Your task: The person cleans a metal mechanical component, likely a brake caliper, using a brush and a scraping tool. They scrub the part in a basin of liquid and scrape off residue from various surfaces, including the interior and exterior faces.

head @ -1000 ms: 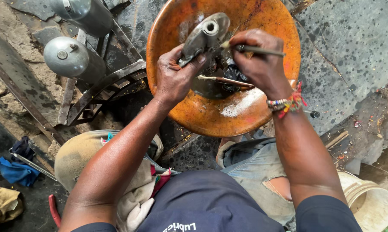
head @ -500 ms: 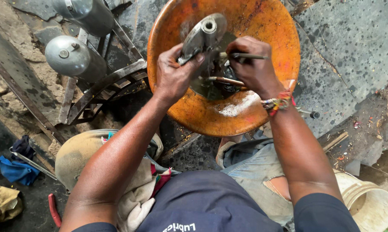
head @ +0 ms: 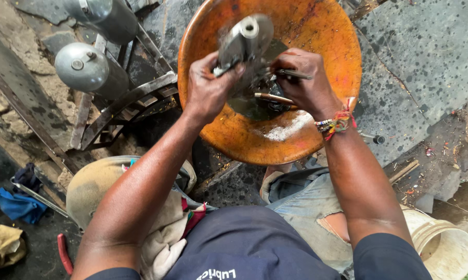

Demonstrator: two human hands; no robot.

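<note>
A large orange basin (head: 317,41) sits in front of me with dark oily liquid at its bottom. My left hand (head: 209,88) grips a grey metal part (head: 244,39) with a round bore, held tilted over the basin. My right hand (head: 302,80) is closed on a thin metal tool (head: 295,75) and works it against the part's lower end. A brown-handled brush (head: 273,97) lies in the basin just under my right hand. Coloured bead bracelets (head: 336,122) circle my right wrist.
Two grey metal cylinders (head: 89,67) rest on a rusty steel frame (head: 125,103) at the left. A cream bucket (head: 444,246) stands at lower right. Blue and tan rags (head: 16,205) and a red-handled tool (head: 64,254) lie at lower left. The ground is oil-stained concrete (head: 431,57).
The view has shifted slightly. My right hand has moved a little left and closer to the metal part with the thin tool; my left hand keeps holding the part.
</note>
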